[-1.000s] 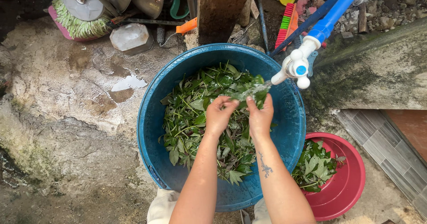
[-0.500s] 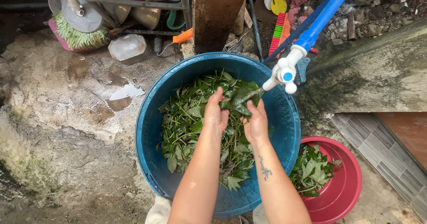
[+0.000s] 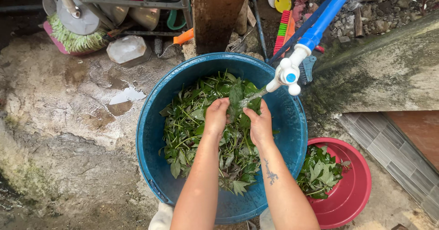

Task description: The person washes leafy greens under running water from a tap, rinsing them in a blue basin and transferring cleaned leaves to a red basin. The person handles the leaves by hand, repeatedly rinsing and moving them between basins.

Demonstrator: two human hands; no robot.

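Since half a second ago: hands drawn closer together, leaf raised under water stream. Left hand (image 3: 216,116) and right hand (image 3: 259,126) fingers closed on large green leaf (image 3: 236,97), above leafy greens (image 3: 196,134) in blue tub (image 3: 151,134). White tap (image 3: 288,74) just beside. Red basin (image 3: 354,189) at right.

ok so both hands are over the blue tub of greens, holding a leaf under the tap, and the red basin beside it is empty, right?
Not quite. The red basin is not empty: the head view shows a pile of green leaves in it. The rest holds: left hand and right hand hold a leaf under the tap, over the blue tub.
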